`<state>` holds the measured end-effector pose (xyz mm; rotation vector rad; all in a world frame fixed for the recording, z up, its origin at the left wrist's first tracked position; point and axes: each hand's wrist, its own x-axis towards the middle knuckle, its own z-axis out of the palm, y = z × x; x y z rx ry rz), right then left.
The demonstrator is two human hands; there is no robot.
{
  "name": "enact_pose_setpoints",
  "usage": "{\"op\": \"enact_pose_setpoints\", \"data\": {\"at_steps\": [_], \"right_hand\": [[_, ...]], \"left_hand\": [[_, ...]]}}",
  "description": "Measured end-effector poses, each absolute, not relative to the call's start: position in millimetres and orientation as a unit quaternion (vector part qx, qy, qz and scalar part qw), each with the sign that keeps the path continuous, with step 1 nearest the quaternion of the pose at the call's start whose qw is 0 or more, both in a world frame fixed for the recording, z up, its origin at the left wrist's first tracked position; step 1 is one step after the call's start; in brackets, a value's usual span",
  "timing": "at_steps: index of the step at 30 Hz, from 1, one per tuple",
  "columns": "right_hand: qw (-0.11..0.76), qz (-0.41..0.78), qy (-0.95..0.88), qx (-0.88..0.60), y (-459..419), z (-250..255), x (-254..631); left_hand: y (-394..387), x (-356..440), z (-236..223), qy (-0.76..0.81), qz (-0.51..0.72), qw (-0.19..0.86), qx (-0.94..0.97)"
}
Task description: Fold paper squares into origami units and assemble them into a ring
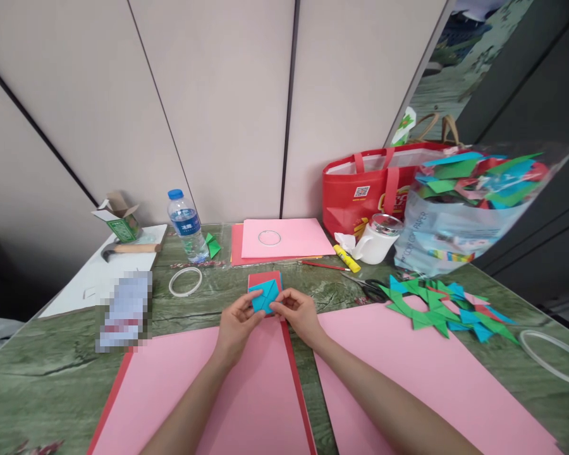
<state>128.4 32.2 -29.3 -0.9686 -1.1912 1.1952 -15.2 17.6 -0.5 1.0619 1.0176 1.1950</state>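
Note:
A small piece of folded blue paper [266, 294] is held up between my two hands, its crease lines facing me. My left hand [238, 318] pinches its left and lower edge between thumb and fingers. On the other side, my right hand [298, 311] grips the lower right corner with thumb and forefinger. Just behind the blue piece lies a small stack of red and blue paper [265, 277], partly covered by it. Below my wrists, a large pink sheet [246, 385] rests on a red one.
A water bottle [187, 226], a white ring [185, 282] and a hammer [128, 248] stand or lie to the left. Toward the right are scissors [373, 289], a glue stick [346, 258], a white mug [379, 240], folded paper stars [431, 306] and a red bag [346, 186].

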Motion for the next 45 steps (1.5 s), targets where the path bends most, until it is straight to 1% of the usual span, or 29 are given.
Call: {"op": "enact_pose_setpoints", "data": {"at_steps": [8,15,20,27,33,45], "right_hand": [[0.568,0.484,-0.530,-0.403,32.0,-31.3,127.5],[0.574,0.521,-0.507,-0.377,32.8,-33.6,127.0],[0.571,0.522,-0.517,-0.366,34.0,-34.4,127.2],[0.563,0.505,-0.532,-0.380,34.6,-33.4,128.2],[0.558,0.504,-0.541,-0.376,34.5,-32.2,128.7],[0.557,0.485,-0.547,-0.393,35.6,-36.7,128.6]], "left_hand": [[20.0,-17.7,-7.4,0.438,0.516,0.571,0.465],[21.9,-19.3,-8.1,0.416,0.512,0.610,0.438],[23.6,-20.2,-8.7,0.393,0.526,0.644,0.393],[24.5,-21.4,-8.4,0.457,0.557,0.568,0.398],[23.3,-21.0,-6.8,0.508,0.488,0.578,0.411],[21.5,-20.7,-5.0,0.499,0.491,0.578,0.420]]}}
